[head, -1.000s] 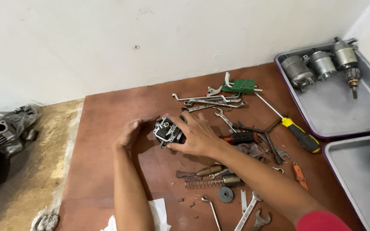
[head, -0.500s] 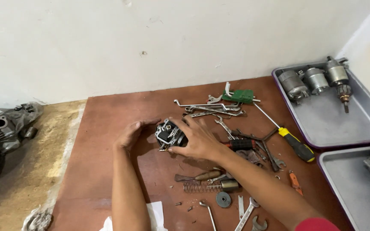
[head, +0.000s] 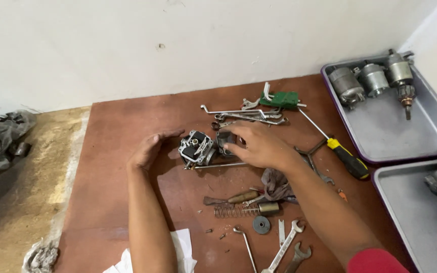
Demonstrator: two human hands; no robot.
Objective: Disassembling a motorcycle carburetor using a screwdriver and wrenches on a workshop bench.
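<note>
Reddish-brown board on the floor, white wall behind. Nearest: open-ended wrenches (head: 289, 247), spring (head: 232, 211), round washer (head: 261, 225). Mid-board: small metal engine part (head: 198, 148) resting on the board between both hands. Right hand (head: 259, 146) with its grip closed over the part's right side; left hand (head: 150, 149) open, cupped just beside it (not touching). Farther right: yellow-handled screwdriver (head: 347, 156), grey tray (head: 431, 131) with motors.

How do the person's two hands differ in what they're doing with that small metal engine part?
The right hand lies palm down, its fingers gripping the engine part from the right; the left hand stands on edge, open, cupped beside it, apparently not touching. The right hand hides part of it; the left hand hides none. Both are bare, over the brown board.
</note>
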